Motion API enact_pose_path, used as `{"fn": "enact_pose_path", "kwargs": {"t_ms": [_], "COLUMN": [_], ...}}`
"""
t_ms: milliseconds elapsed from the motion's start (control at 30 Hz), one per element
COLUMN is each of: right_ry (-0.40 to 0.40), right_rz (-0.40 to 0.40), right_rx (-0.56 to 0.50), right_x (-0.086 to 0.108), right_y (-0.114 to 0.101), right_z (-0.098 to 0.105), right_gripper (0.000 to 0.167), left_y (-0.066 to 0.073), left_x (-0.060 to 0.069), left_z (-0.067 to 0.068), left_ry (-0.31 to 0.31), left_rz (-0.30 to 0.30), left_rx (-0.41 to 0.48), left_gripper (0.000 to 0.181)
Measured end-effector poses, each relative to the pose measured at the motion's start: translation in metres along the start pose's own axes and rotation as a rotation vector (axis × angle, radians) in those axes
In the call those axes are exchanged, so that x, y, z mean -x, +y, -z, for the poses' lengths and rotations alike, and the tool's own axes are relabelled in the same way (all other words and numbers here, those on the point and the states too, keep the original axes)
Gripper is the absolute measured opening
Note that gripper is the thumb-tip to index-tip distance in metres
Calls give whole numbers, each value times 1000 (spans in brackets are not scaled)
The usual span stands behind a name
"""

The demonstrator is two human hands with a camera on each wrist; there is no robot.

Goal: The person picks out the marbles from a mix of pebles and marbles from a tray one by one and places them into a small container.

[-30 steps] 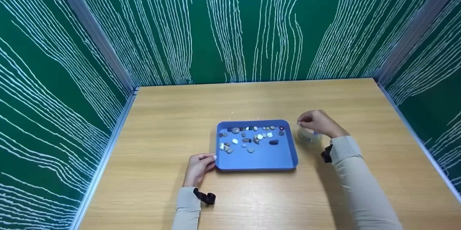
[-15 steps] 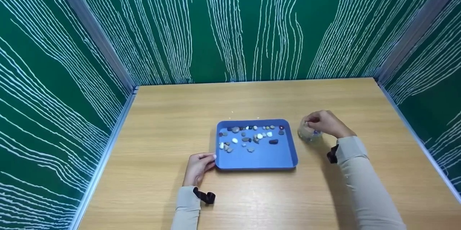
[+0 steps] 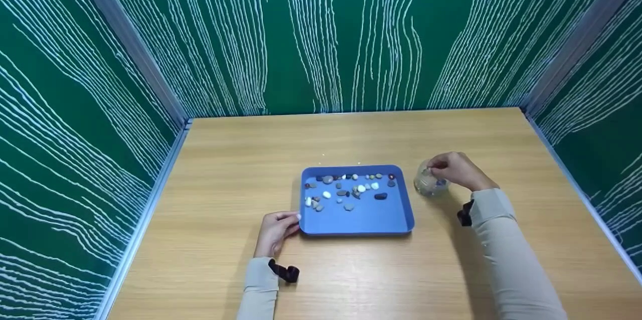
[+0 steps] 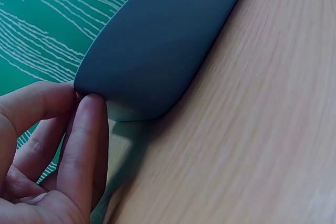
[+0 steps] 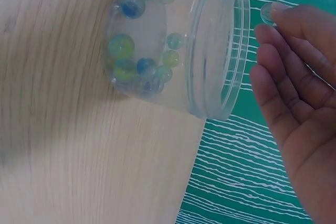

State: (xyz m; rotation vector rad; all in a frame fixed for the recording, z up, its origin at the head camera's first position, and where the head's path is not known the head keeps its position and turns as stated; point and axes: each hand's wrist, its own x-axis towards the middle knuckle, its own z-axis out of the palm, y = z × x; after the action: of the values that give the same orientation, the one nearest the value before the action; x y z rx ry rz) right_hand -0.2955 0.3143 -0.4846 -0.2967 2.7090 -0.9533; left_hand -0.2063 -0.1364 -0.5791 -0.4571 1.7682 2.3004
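My left hand [image 3: 274, 230] pinches the rim at the near left corner of a shallow blue tray [image 3: 368, 220]. In the left wrist view, thumb and fingers meet at the dark tray's [image 4: 157, 40] edge. Over the mouth of a clear plastic jar [image 5: 202, 35], my right hand [image 3: 457, 169] pinches a clear glass marble [image 5: 266, 13] between thumb and index finger. The remaining fingers curve loosely beside the jar's mouth. Several marbles, some blue [image 5: 132, 7] and some yellow-green [image 5: 122, 45], lie inside the jar, which stands on the table right of the tray.
Several pebbles lie in the tray, including white ones [image 3: 326, 194] and a dark one [image 3: 380, 196]. Small white specks [image 3: 359, 163] dot the wooden table [image 3: 241, 159] behind the tray. Green walls [image 3: 301, 34] with white lines enclose the table's back and sides.
My right hand has moved right, from the jar's left rim to above its mouth, then stayed nearly still. My left hand keeps its hold on the tray.
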Motion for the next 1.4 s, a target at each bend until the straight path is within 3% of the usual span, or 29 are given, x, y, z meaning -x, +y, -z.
{"fn": "enact_pose_path", "kwargs": {"t_ms": [133,367,1400], "right_ry": [41,31,9], "right_rz": [48,25,11], "right_rx": [15,23,6], "right_x": [0,3,-1], "right_y": [1,2,3], "right_z": [1,2,-4], "right_gripper": [22,24,26], "left_y": [0,1,1], "left_x": [-1,0,0], "left_z": [0,1,0], "left_ry": [0,-23,-5], "left_rz": [5,5,7], "left_rx": [-5,-4,-25], "left_gripper": [32,34,31]}}
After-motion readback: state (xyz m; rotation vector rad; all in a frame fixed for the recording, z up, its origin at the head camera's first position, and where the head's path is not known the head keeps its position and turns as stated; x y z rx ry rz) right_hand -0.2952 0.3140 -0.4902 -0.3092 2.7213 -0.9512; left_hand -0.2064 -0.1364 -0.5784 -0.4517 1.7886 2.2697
